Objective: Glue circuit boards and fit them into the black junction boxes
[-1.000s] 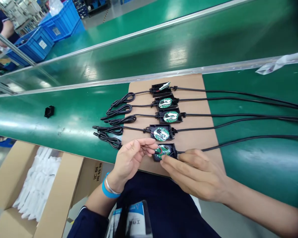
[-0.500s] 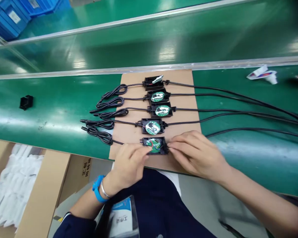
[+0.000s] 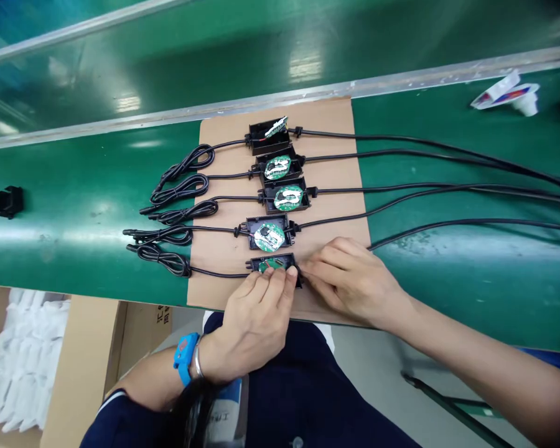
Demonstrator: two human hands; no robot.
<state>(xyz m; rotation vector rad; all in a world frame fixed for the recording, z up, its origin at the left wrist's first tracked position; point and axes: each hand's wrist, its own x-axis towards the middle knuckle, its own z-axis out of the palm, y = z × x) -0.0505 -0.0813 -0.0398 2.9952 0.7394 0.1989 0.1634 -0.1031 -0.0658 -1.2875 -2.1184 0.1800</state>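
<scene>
Several open black housings with round green circuit boards lie in a row on a brown cardboard sheet point(image 3: 224, 249), each with black cables running left and right. My left hand point(image 3: 256, 323) rests over the nearest housing point(image 3: 273, 264), fingertips pressing down on its green board. My right hand point(image 3: 350, 280) pinches the same housing's right end, where its cable point(image 3: 448, 224) leaves. The housing second from me point(image 3: 268, 233) lies untouched just beyond my fingers.
The cardboard sheet lies on a green conveyor belt point(image 3: 74, 211). A small black part point(image 3: 9, 200) sits far left on the belt. A crumpled wrapper point(image 3: 508, 94) lies at the upper right. A cardboard box with white material point(image 3: 23, 354) stands below left.
My left hand moved from beside the nearest housing to on top of it, fingers now pressing on the board. My right hand stayed at its right end. The camera tilted further down.
</scene>
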